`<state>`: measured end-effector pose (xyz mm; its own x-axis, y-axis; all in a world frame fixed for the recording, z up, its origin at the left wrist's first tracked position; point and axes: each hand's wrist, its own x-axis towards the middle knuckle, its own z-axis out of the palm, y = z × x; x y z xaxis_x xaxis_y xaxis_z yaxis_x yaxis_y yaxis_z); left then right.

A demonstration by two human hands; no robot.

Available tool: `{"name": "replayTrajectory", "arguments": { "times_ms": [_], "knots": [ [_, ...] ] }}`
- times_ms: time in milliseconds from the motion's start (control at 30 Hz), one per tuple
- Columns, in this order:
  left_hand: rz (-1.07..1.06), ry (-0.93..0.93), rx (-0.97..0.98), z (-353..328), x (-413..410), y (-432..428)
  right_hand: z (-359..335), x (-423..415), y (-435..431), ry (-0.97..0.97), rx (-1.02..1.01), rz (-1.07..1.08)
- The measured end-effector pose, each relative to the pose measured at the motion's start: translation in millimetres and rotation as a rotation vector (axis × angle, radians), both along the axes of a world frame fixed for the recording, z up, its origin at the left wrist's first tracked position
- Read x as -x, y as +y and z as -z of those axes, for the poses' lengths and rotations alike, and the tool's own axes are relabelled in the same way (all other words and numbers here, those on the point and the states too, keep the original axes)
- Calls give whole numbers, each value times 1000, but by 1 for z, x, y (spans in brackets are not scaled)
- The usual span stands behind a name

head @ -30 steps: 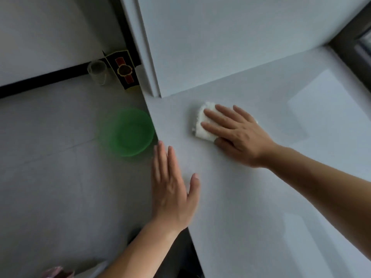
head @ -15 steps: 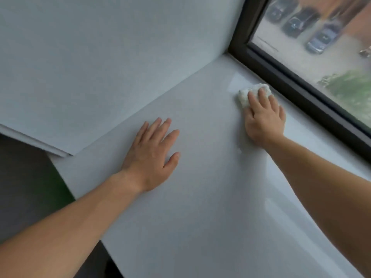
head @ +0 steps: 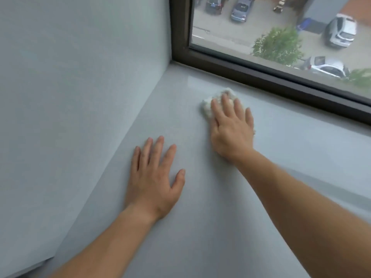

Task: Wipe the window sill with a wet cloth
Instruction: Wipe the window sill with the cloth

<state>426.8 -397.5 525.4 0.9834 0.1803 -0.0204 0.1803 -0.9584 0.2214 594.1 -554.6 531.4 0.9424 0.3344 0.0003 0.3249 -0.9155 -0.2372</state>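
Right hand presses flat on white cloth at frame centre, near the window frame; left hand (fingers spread, holding nothing) braces on the sill.

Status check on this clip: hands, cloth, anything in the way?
Right hand flat, pressing white cloth onto sill. Left hand open, resting flat on sill. Window frame just beyond cloth, side wall to its left.
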Motion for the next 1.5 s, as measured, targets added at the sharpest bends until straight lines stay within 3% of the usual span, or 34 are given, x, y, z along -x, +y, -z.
{"name": "replayTrajectory", "arguments": {
  "times_ms": [100, 133, 233, 300, 433, 500, 567, 700, 767, 900, 967, 1033, 1100, 1267, 1333, 1433, 1500],
  "knots": [
    [9, -4, -16, 1, 1, 1, -2, 30, -14, -1, 39, -310],
    [12, -6, -18, 1, 1, 1, -2, 16, -27, 3, 48, -254],
    [17, -12, -23, 2, 1, 2, -4, -32, -55, 82, 38, 230],
    [15, -19, -16, 3, 1, 2, -4, -23, -38, 91, 5, 303],
    [6, -72, 30, 4, 1, 2, 2, 78, 1, 9, 8, -146],
    [24, -107, 89, 5, 3, 6, 1, 90, -15, 15, 40, -255],
    [71, -118, 94, 4, 11, 12, 1, 62, -39, 7, 84, -146],
    [81, -77, -1, 0, 40, 26, -5, 34, -45, 73, 49, 285],
    [96, -42, -23, 3, 50, 29, -1, 73, -17, 33, 48, 186],
    [93, -5, -51, 3, 49, 29, 1, 142, -14, 17, 37, -281],
    [97, 11, -52, 1, 49, 29, -1, 113, -38, 38, 63, -161],
    [95, 24, -59, 3, 49, 28, -5, 84, -56, 101, 58, 130],
    [86, 23, -59, 5, 47, 30, -4, 96, -43, 73, 60, 222],
    [99, 28, -26, 5, 47, 32, 4, 195, -27, 19, 49, -247],
    [94, 37, 9, 4, 47, 32, 2, 175, -43, 12, 68, -127],
    [90, 42, 50, 2, 48, 34, 0, 152, -38, 75, 33, 275],
    [94, 40, 122, 0, 47, 36, 0, 185, -8, 12, 32, 258]
  ]
}}
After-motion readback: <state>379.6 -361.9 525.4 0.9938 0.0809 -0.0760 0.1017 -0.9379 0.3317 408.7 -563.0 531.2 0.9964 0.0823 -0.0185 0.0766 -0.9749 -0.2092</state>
